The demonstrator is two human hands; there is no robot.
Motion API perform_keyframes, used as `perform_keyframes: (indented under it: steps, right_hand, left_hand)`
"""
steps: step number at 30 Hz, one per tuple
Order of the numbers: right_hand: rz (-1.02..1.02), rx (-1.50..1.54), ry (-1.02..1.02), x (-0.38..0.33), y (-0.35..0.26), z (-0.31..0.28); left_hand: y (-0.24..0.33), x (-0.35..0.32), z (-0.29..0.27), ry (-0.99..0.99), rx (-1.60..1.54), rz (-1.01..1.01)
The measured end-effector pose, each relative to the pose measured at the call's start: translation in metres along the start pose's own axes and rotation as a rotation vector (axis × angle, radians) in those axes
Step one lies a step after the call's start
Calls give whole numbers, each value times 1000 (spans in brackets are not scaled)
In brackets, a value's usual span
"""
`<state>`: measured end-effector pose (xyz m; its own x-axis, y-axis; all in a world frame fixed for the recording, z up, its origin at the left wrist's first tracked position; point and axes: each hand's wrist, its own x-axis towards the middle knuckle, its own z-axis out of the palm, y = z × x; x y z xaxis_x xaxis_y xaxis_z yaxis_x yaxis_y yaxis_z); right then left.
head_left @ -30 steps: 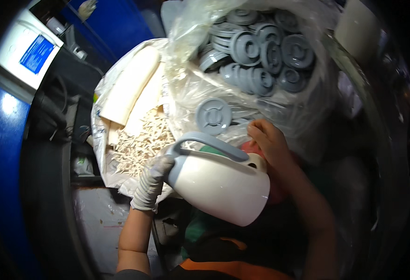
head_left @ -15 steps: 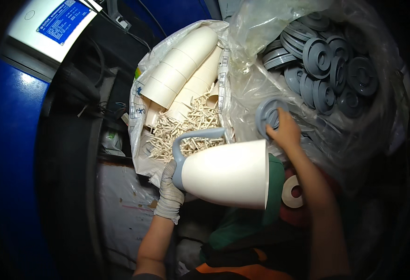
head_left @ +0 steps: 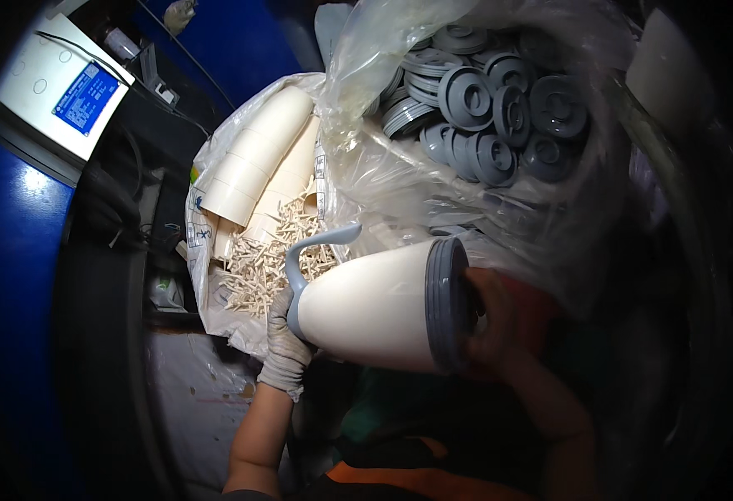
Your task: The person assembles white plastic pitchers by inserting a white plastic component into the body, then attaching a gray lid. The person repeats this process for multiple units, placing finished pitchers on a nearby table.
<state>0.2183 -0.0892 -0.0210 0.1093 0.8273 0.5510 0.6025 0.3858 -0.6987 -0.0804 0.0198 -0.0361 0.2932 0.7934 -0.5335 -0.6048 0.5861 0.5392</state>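
Note:
A white tapered plastic vessel (head_left: pixel 366 309) lies sideways in front of me. At its narrow left end is a grey piece with a curved handle (head_left: pixel 295 263). My left hand (head_left: pixel 285 351), in a pale knitted glove, is closed round that grey end and holds the vessel up. A grey ridged lid (head_left: pixel 445 305) sits over the wide right end. Against the lid's outer face is my bare right hand (head_left: pixel 496 321), its fingers bent; shadow hides part of their grip.
Beyond the vessel, a white woven sack (head_left: pixel 202 288) holds nested white shells (head_left: pixel 258 159) and many small cream plastic pieces (head_left: pixel 258 271). Right of it, a clear plastic bag (head_left: pixel 366 150) is filled with grey lids (head_left: pixel 466 96). A white-and-blue machine (head_left: pixel 49 92) stands at the left.
My right hand has brought the grey lid down from beside the bag onto the vessel's wide end. The left hand still holds the vessel. The whole view has shifted.

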Motion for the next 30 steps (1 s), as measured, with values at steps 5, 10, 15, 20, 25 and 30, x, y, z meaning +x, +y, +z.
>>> perform_keyframes:
  steps: [5,10,15,20,25,30]
  right_hand:
    - [-154,-78,-82,-5,-26,-31]
    - [76,-33,-106,-14,-49,-44]
    - [612,230,-78,-33,-51,-42]
    - [643,160,36,-42,-72,-51]
    - [480,9,158,-117,17,-22]
    - [804,248,255,-73,-57,-98]
  left_hand:
    - [-2,-20,13,-99,27,-52]
    - [-10,-38,29,-151,45,50]
    - [-15,-43,26,-168,218,394]
    - [-28,-58,45,-270,247,451]
    - [-36,-77,79,-454,465,408]
    - [-14,-48,64,-553,565,482]
